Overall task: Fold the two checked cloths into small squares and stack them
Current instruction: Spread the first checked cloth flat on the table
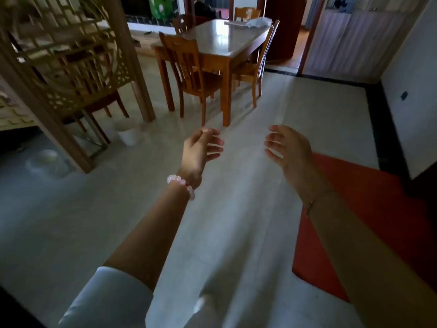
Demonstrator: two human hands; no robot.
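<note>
One pale, crumpled thing lies at the far right corner of the worktop. It is too blurred to tell whether it is a checked cloth, and no check pattern can be made out on it.

Two hands reach out over the floor, well short of the worktop's near corner and apart from each other. The left hand has its fingers loosely spread and holds nothing. The right hand is likewise slack, fingers gently curved, palm turned toward the left one, and is also empty. One pink bead bracelet circles the left wrist, and one thin chain the right. One white sleeve covers the left upper arm.

Four wooden chairs stand at the worktop: one on its near left side, one on its right side, one at its far end and one at its far left. A fifth, darker chair sits left of the worktop against one lattice screen. One white bin stands at the screen's foot, nearer than the worktop.

Between the hands and the worktop the pale floor lies open and wide. Right of that, nearer than the worktop, one red mat runs under the right forearm, and a black strip edges the floor along the right wall.
</note>
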